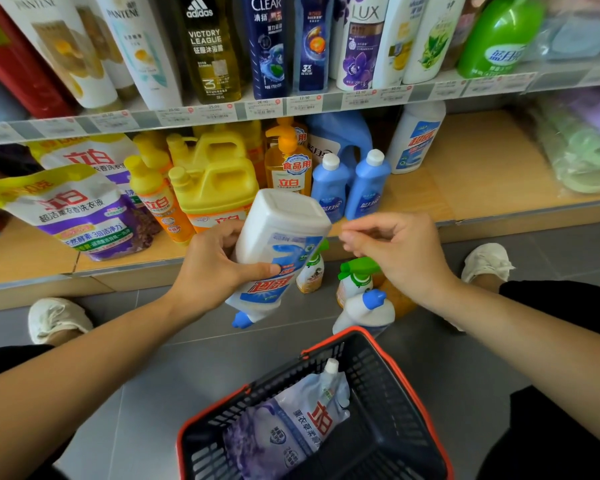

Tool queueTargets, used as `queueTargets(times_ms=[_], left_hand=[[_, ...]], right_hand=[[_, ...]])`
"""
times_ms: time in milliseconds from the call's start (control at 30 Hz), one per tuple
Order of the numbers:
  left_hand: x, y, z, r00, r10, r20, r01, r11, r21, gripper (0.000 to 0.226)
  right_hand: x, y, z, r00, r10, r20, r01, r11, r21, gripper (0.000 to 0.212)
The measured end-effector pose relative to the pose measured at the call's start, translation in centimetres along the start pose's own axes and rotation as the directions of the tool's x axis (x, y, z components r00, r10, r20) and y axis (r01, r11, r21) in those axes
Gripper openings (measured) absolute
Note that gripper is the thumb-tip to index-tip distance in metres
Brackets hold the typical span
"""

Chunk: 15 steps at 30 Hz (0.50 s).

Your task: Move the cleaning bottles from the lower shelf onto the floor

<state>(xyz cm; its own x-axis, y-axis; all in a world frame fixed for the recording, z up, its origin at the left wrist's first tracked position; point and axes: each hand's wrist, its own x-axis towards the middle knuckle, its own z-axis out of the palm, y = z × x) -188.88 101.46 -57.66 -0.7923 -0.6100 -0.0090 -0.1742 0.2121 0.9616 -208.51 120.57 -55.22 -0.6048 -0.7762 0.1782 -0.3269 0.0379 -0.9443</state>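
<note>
My left hand (212, 268) grips a white cleaning bottle (278, 244) with a blue cap, held tilted with the cap down, above the floor in front of the lower shelf (482, 168). My right hand (399, 251) hovers just right of it, fingers loosely curled and holding nothing. On the grey floor stand a white bottle with a blue cap (364, 311), a green-trigger spray bottle (355, 275) and another spray bottle (310, 271). A matching white bottle (416, 136) and two blue bottles (329, 185) remain on the shelf.
Yellow detergent jugs (215, 181), an orange pump bottle (288, 164) and detergent pouches (80, 209) fill the shelf's left side. A black and red basket (388, 382) with a pouch sits on the floor near me. My white shoes (56, 320) flank the spot. Shampoo bottles line the upper shelf.
</note>
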Motion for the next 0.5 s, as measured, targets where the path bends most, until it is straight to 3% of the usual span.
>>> queueTargets(times_ms=[133, 200, 300, 500], left_hand=[[0.2, 0.0, -0.1, 1.0, -0.008, -0.016, 0.008, 1.0, 0.005, 0.069], [0.3, 0.2, 0.0, 1.0, -0.006, -0.016, 0.007, 1.0, 0.01, 0.069], [0.6, 0.4, 0.6, 1.0, -0.007, -0.005, 0.007, 1.0, -0.005, 0.067], [1.4, 1.3, 1.9, 0.999, -0.003, 0.044, 0.007, 0.996, -0.088, 0.059]], right_hand=[[0.5, 0.5, -0.3, 0.985, 0.17, -0.03, -0.166, 0.982, 0.094, 0.006], [0.6, 0.8, -0.3, 0.972, 0.231, -0.046, -0.224, 0.967, 0.123, 0.012], [0.8, 1.4, -0.4, 0.968, 0.253, -0.009, -0.245, 0.947, 0.206, 0.024], [0.7, 2.5, -1.2, 0.965, 0.259, 0.033, -0.26, 0.942, 0.211, 0.016]])
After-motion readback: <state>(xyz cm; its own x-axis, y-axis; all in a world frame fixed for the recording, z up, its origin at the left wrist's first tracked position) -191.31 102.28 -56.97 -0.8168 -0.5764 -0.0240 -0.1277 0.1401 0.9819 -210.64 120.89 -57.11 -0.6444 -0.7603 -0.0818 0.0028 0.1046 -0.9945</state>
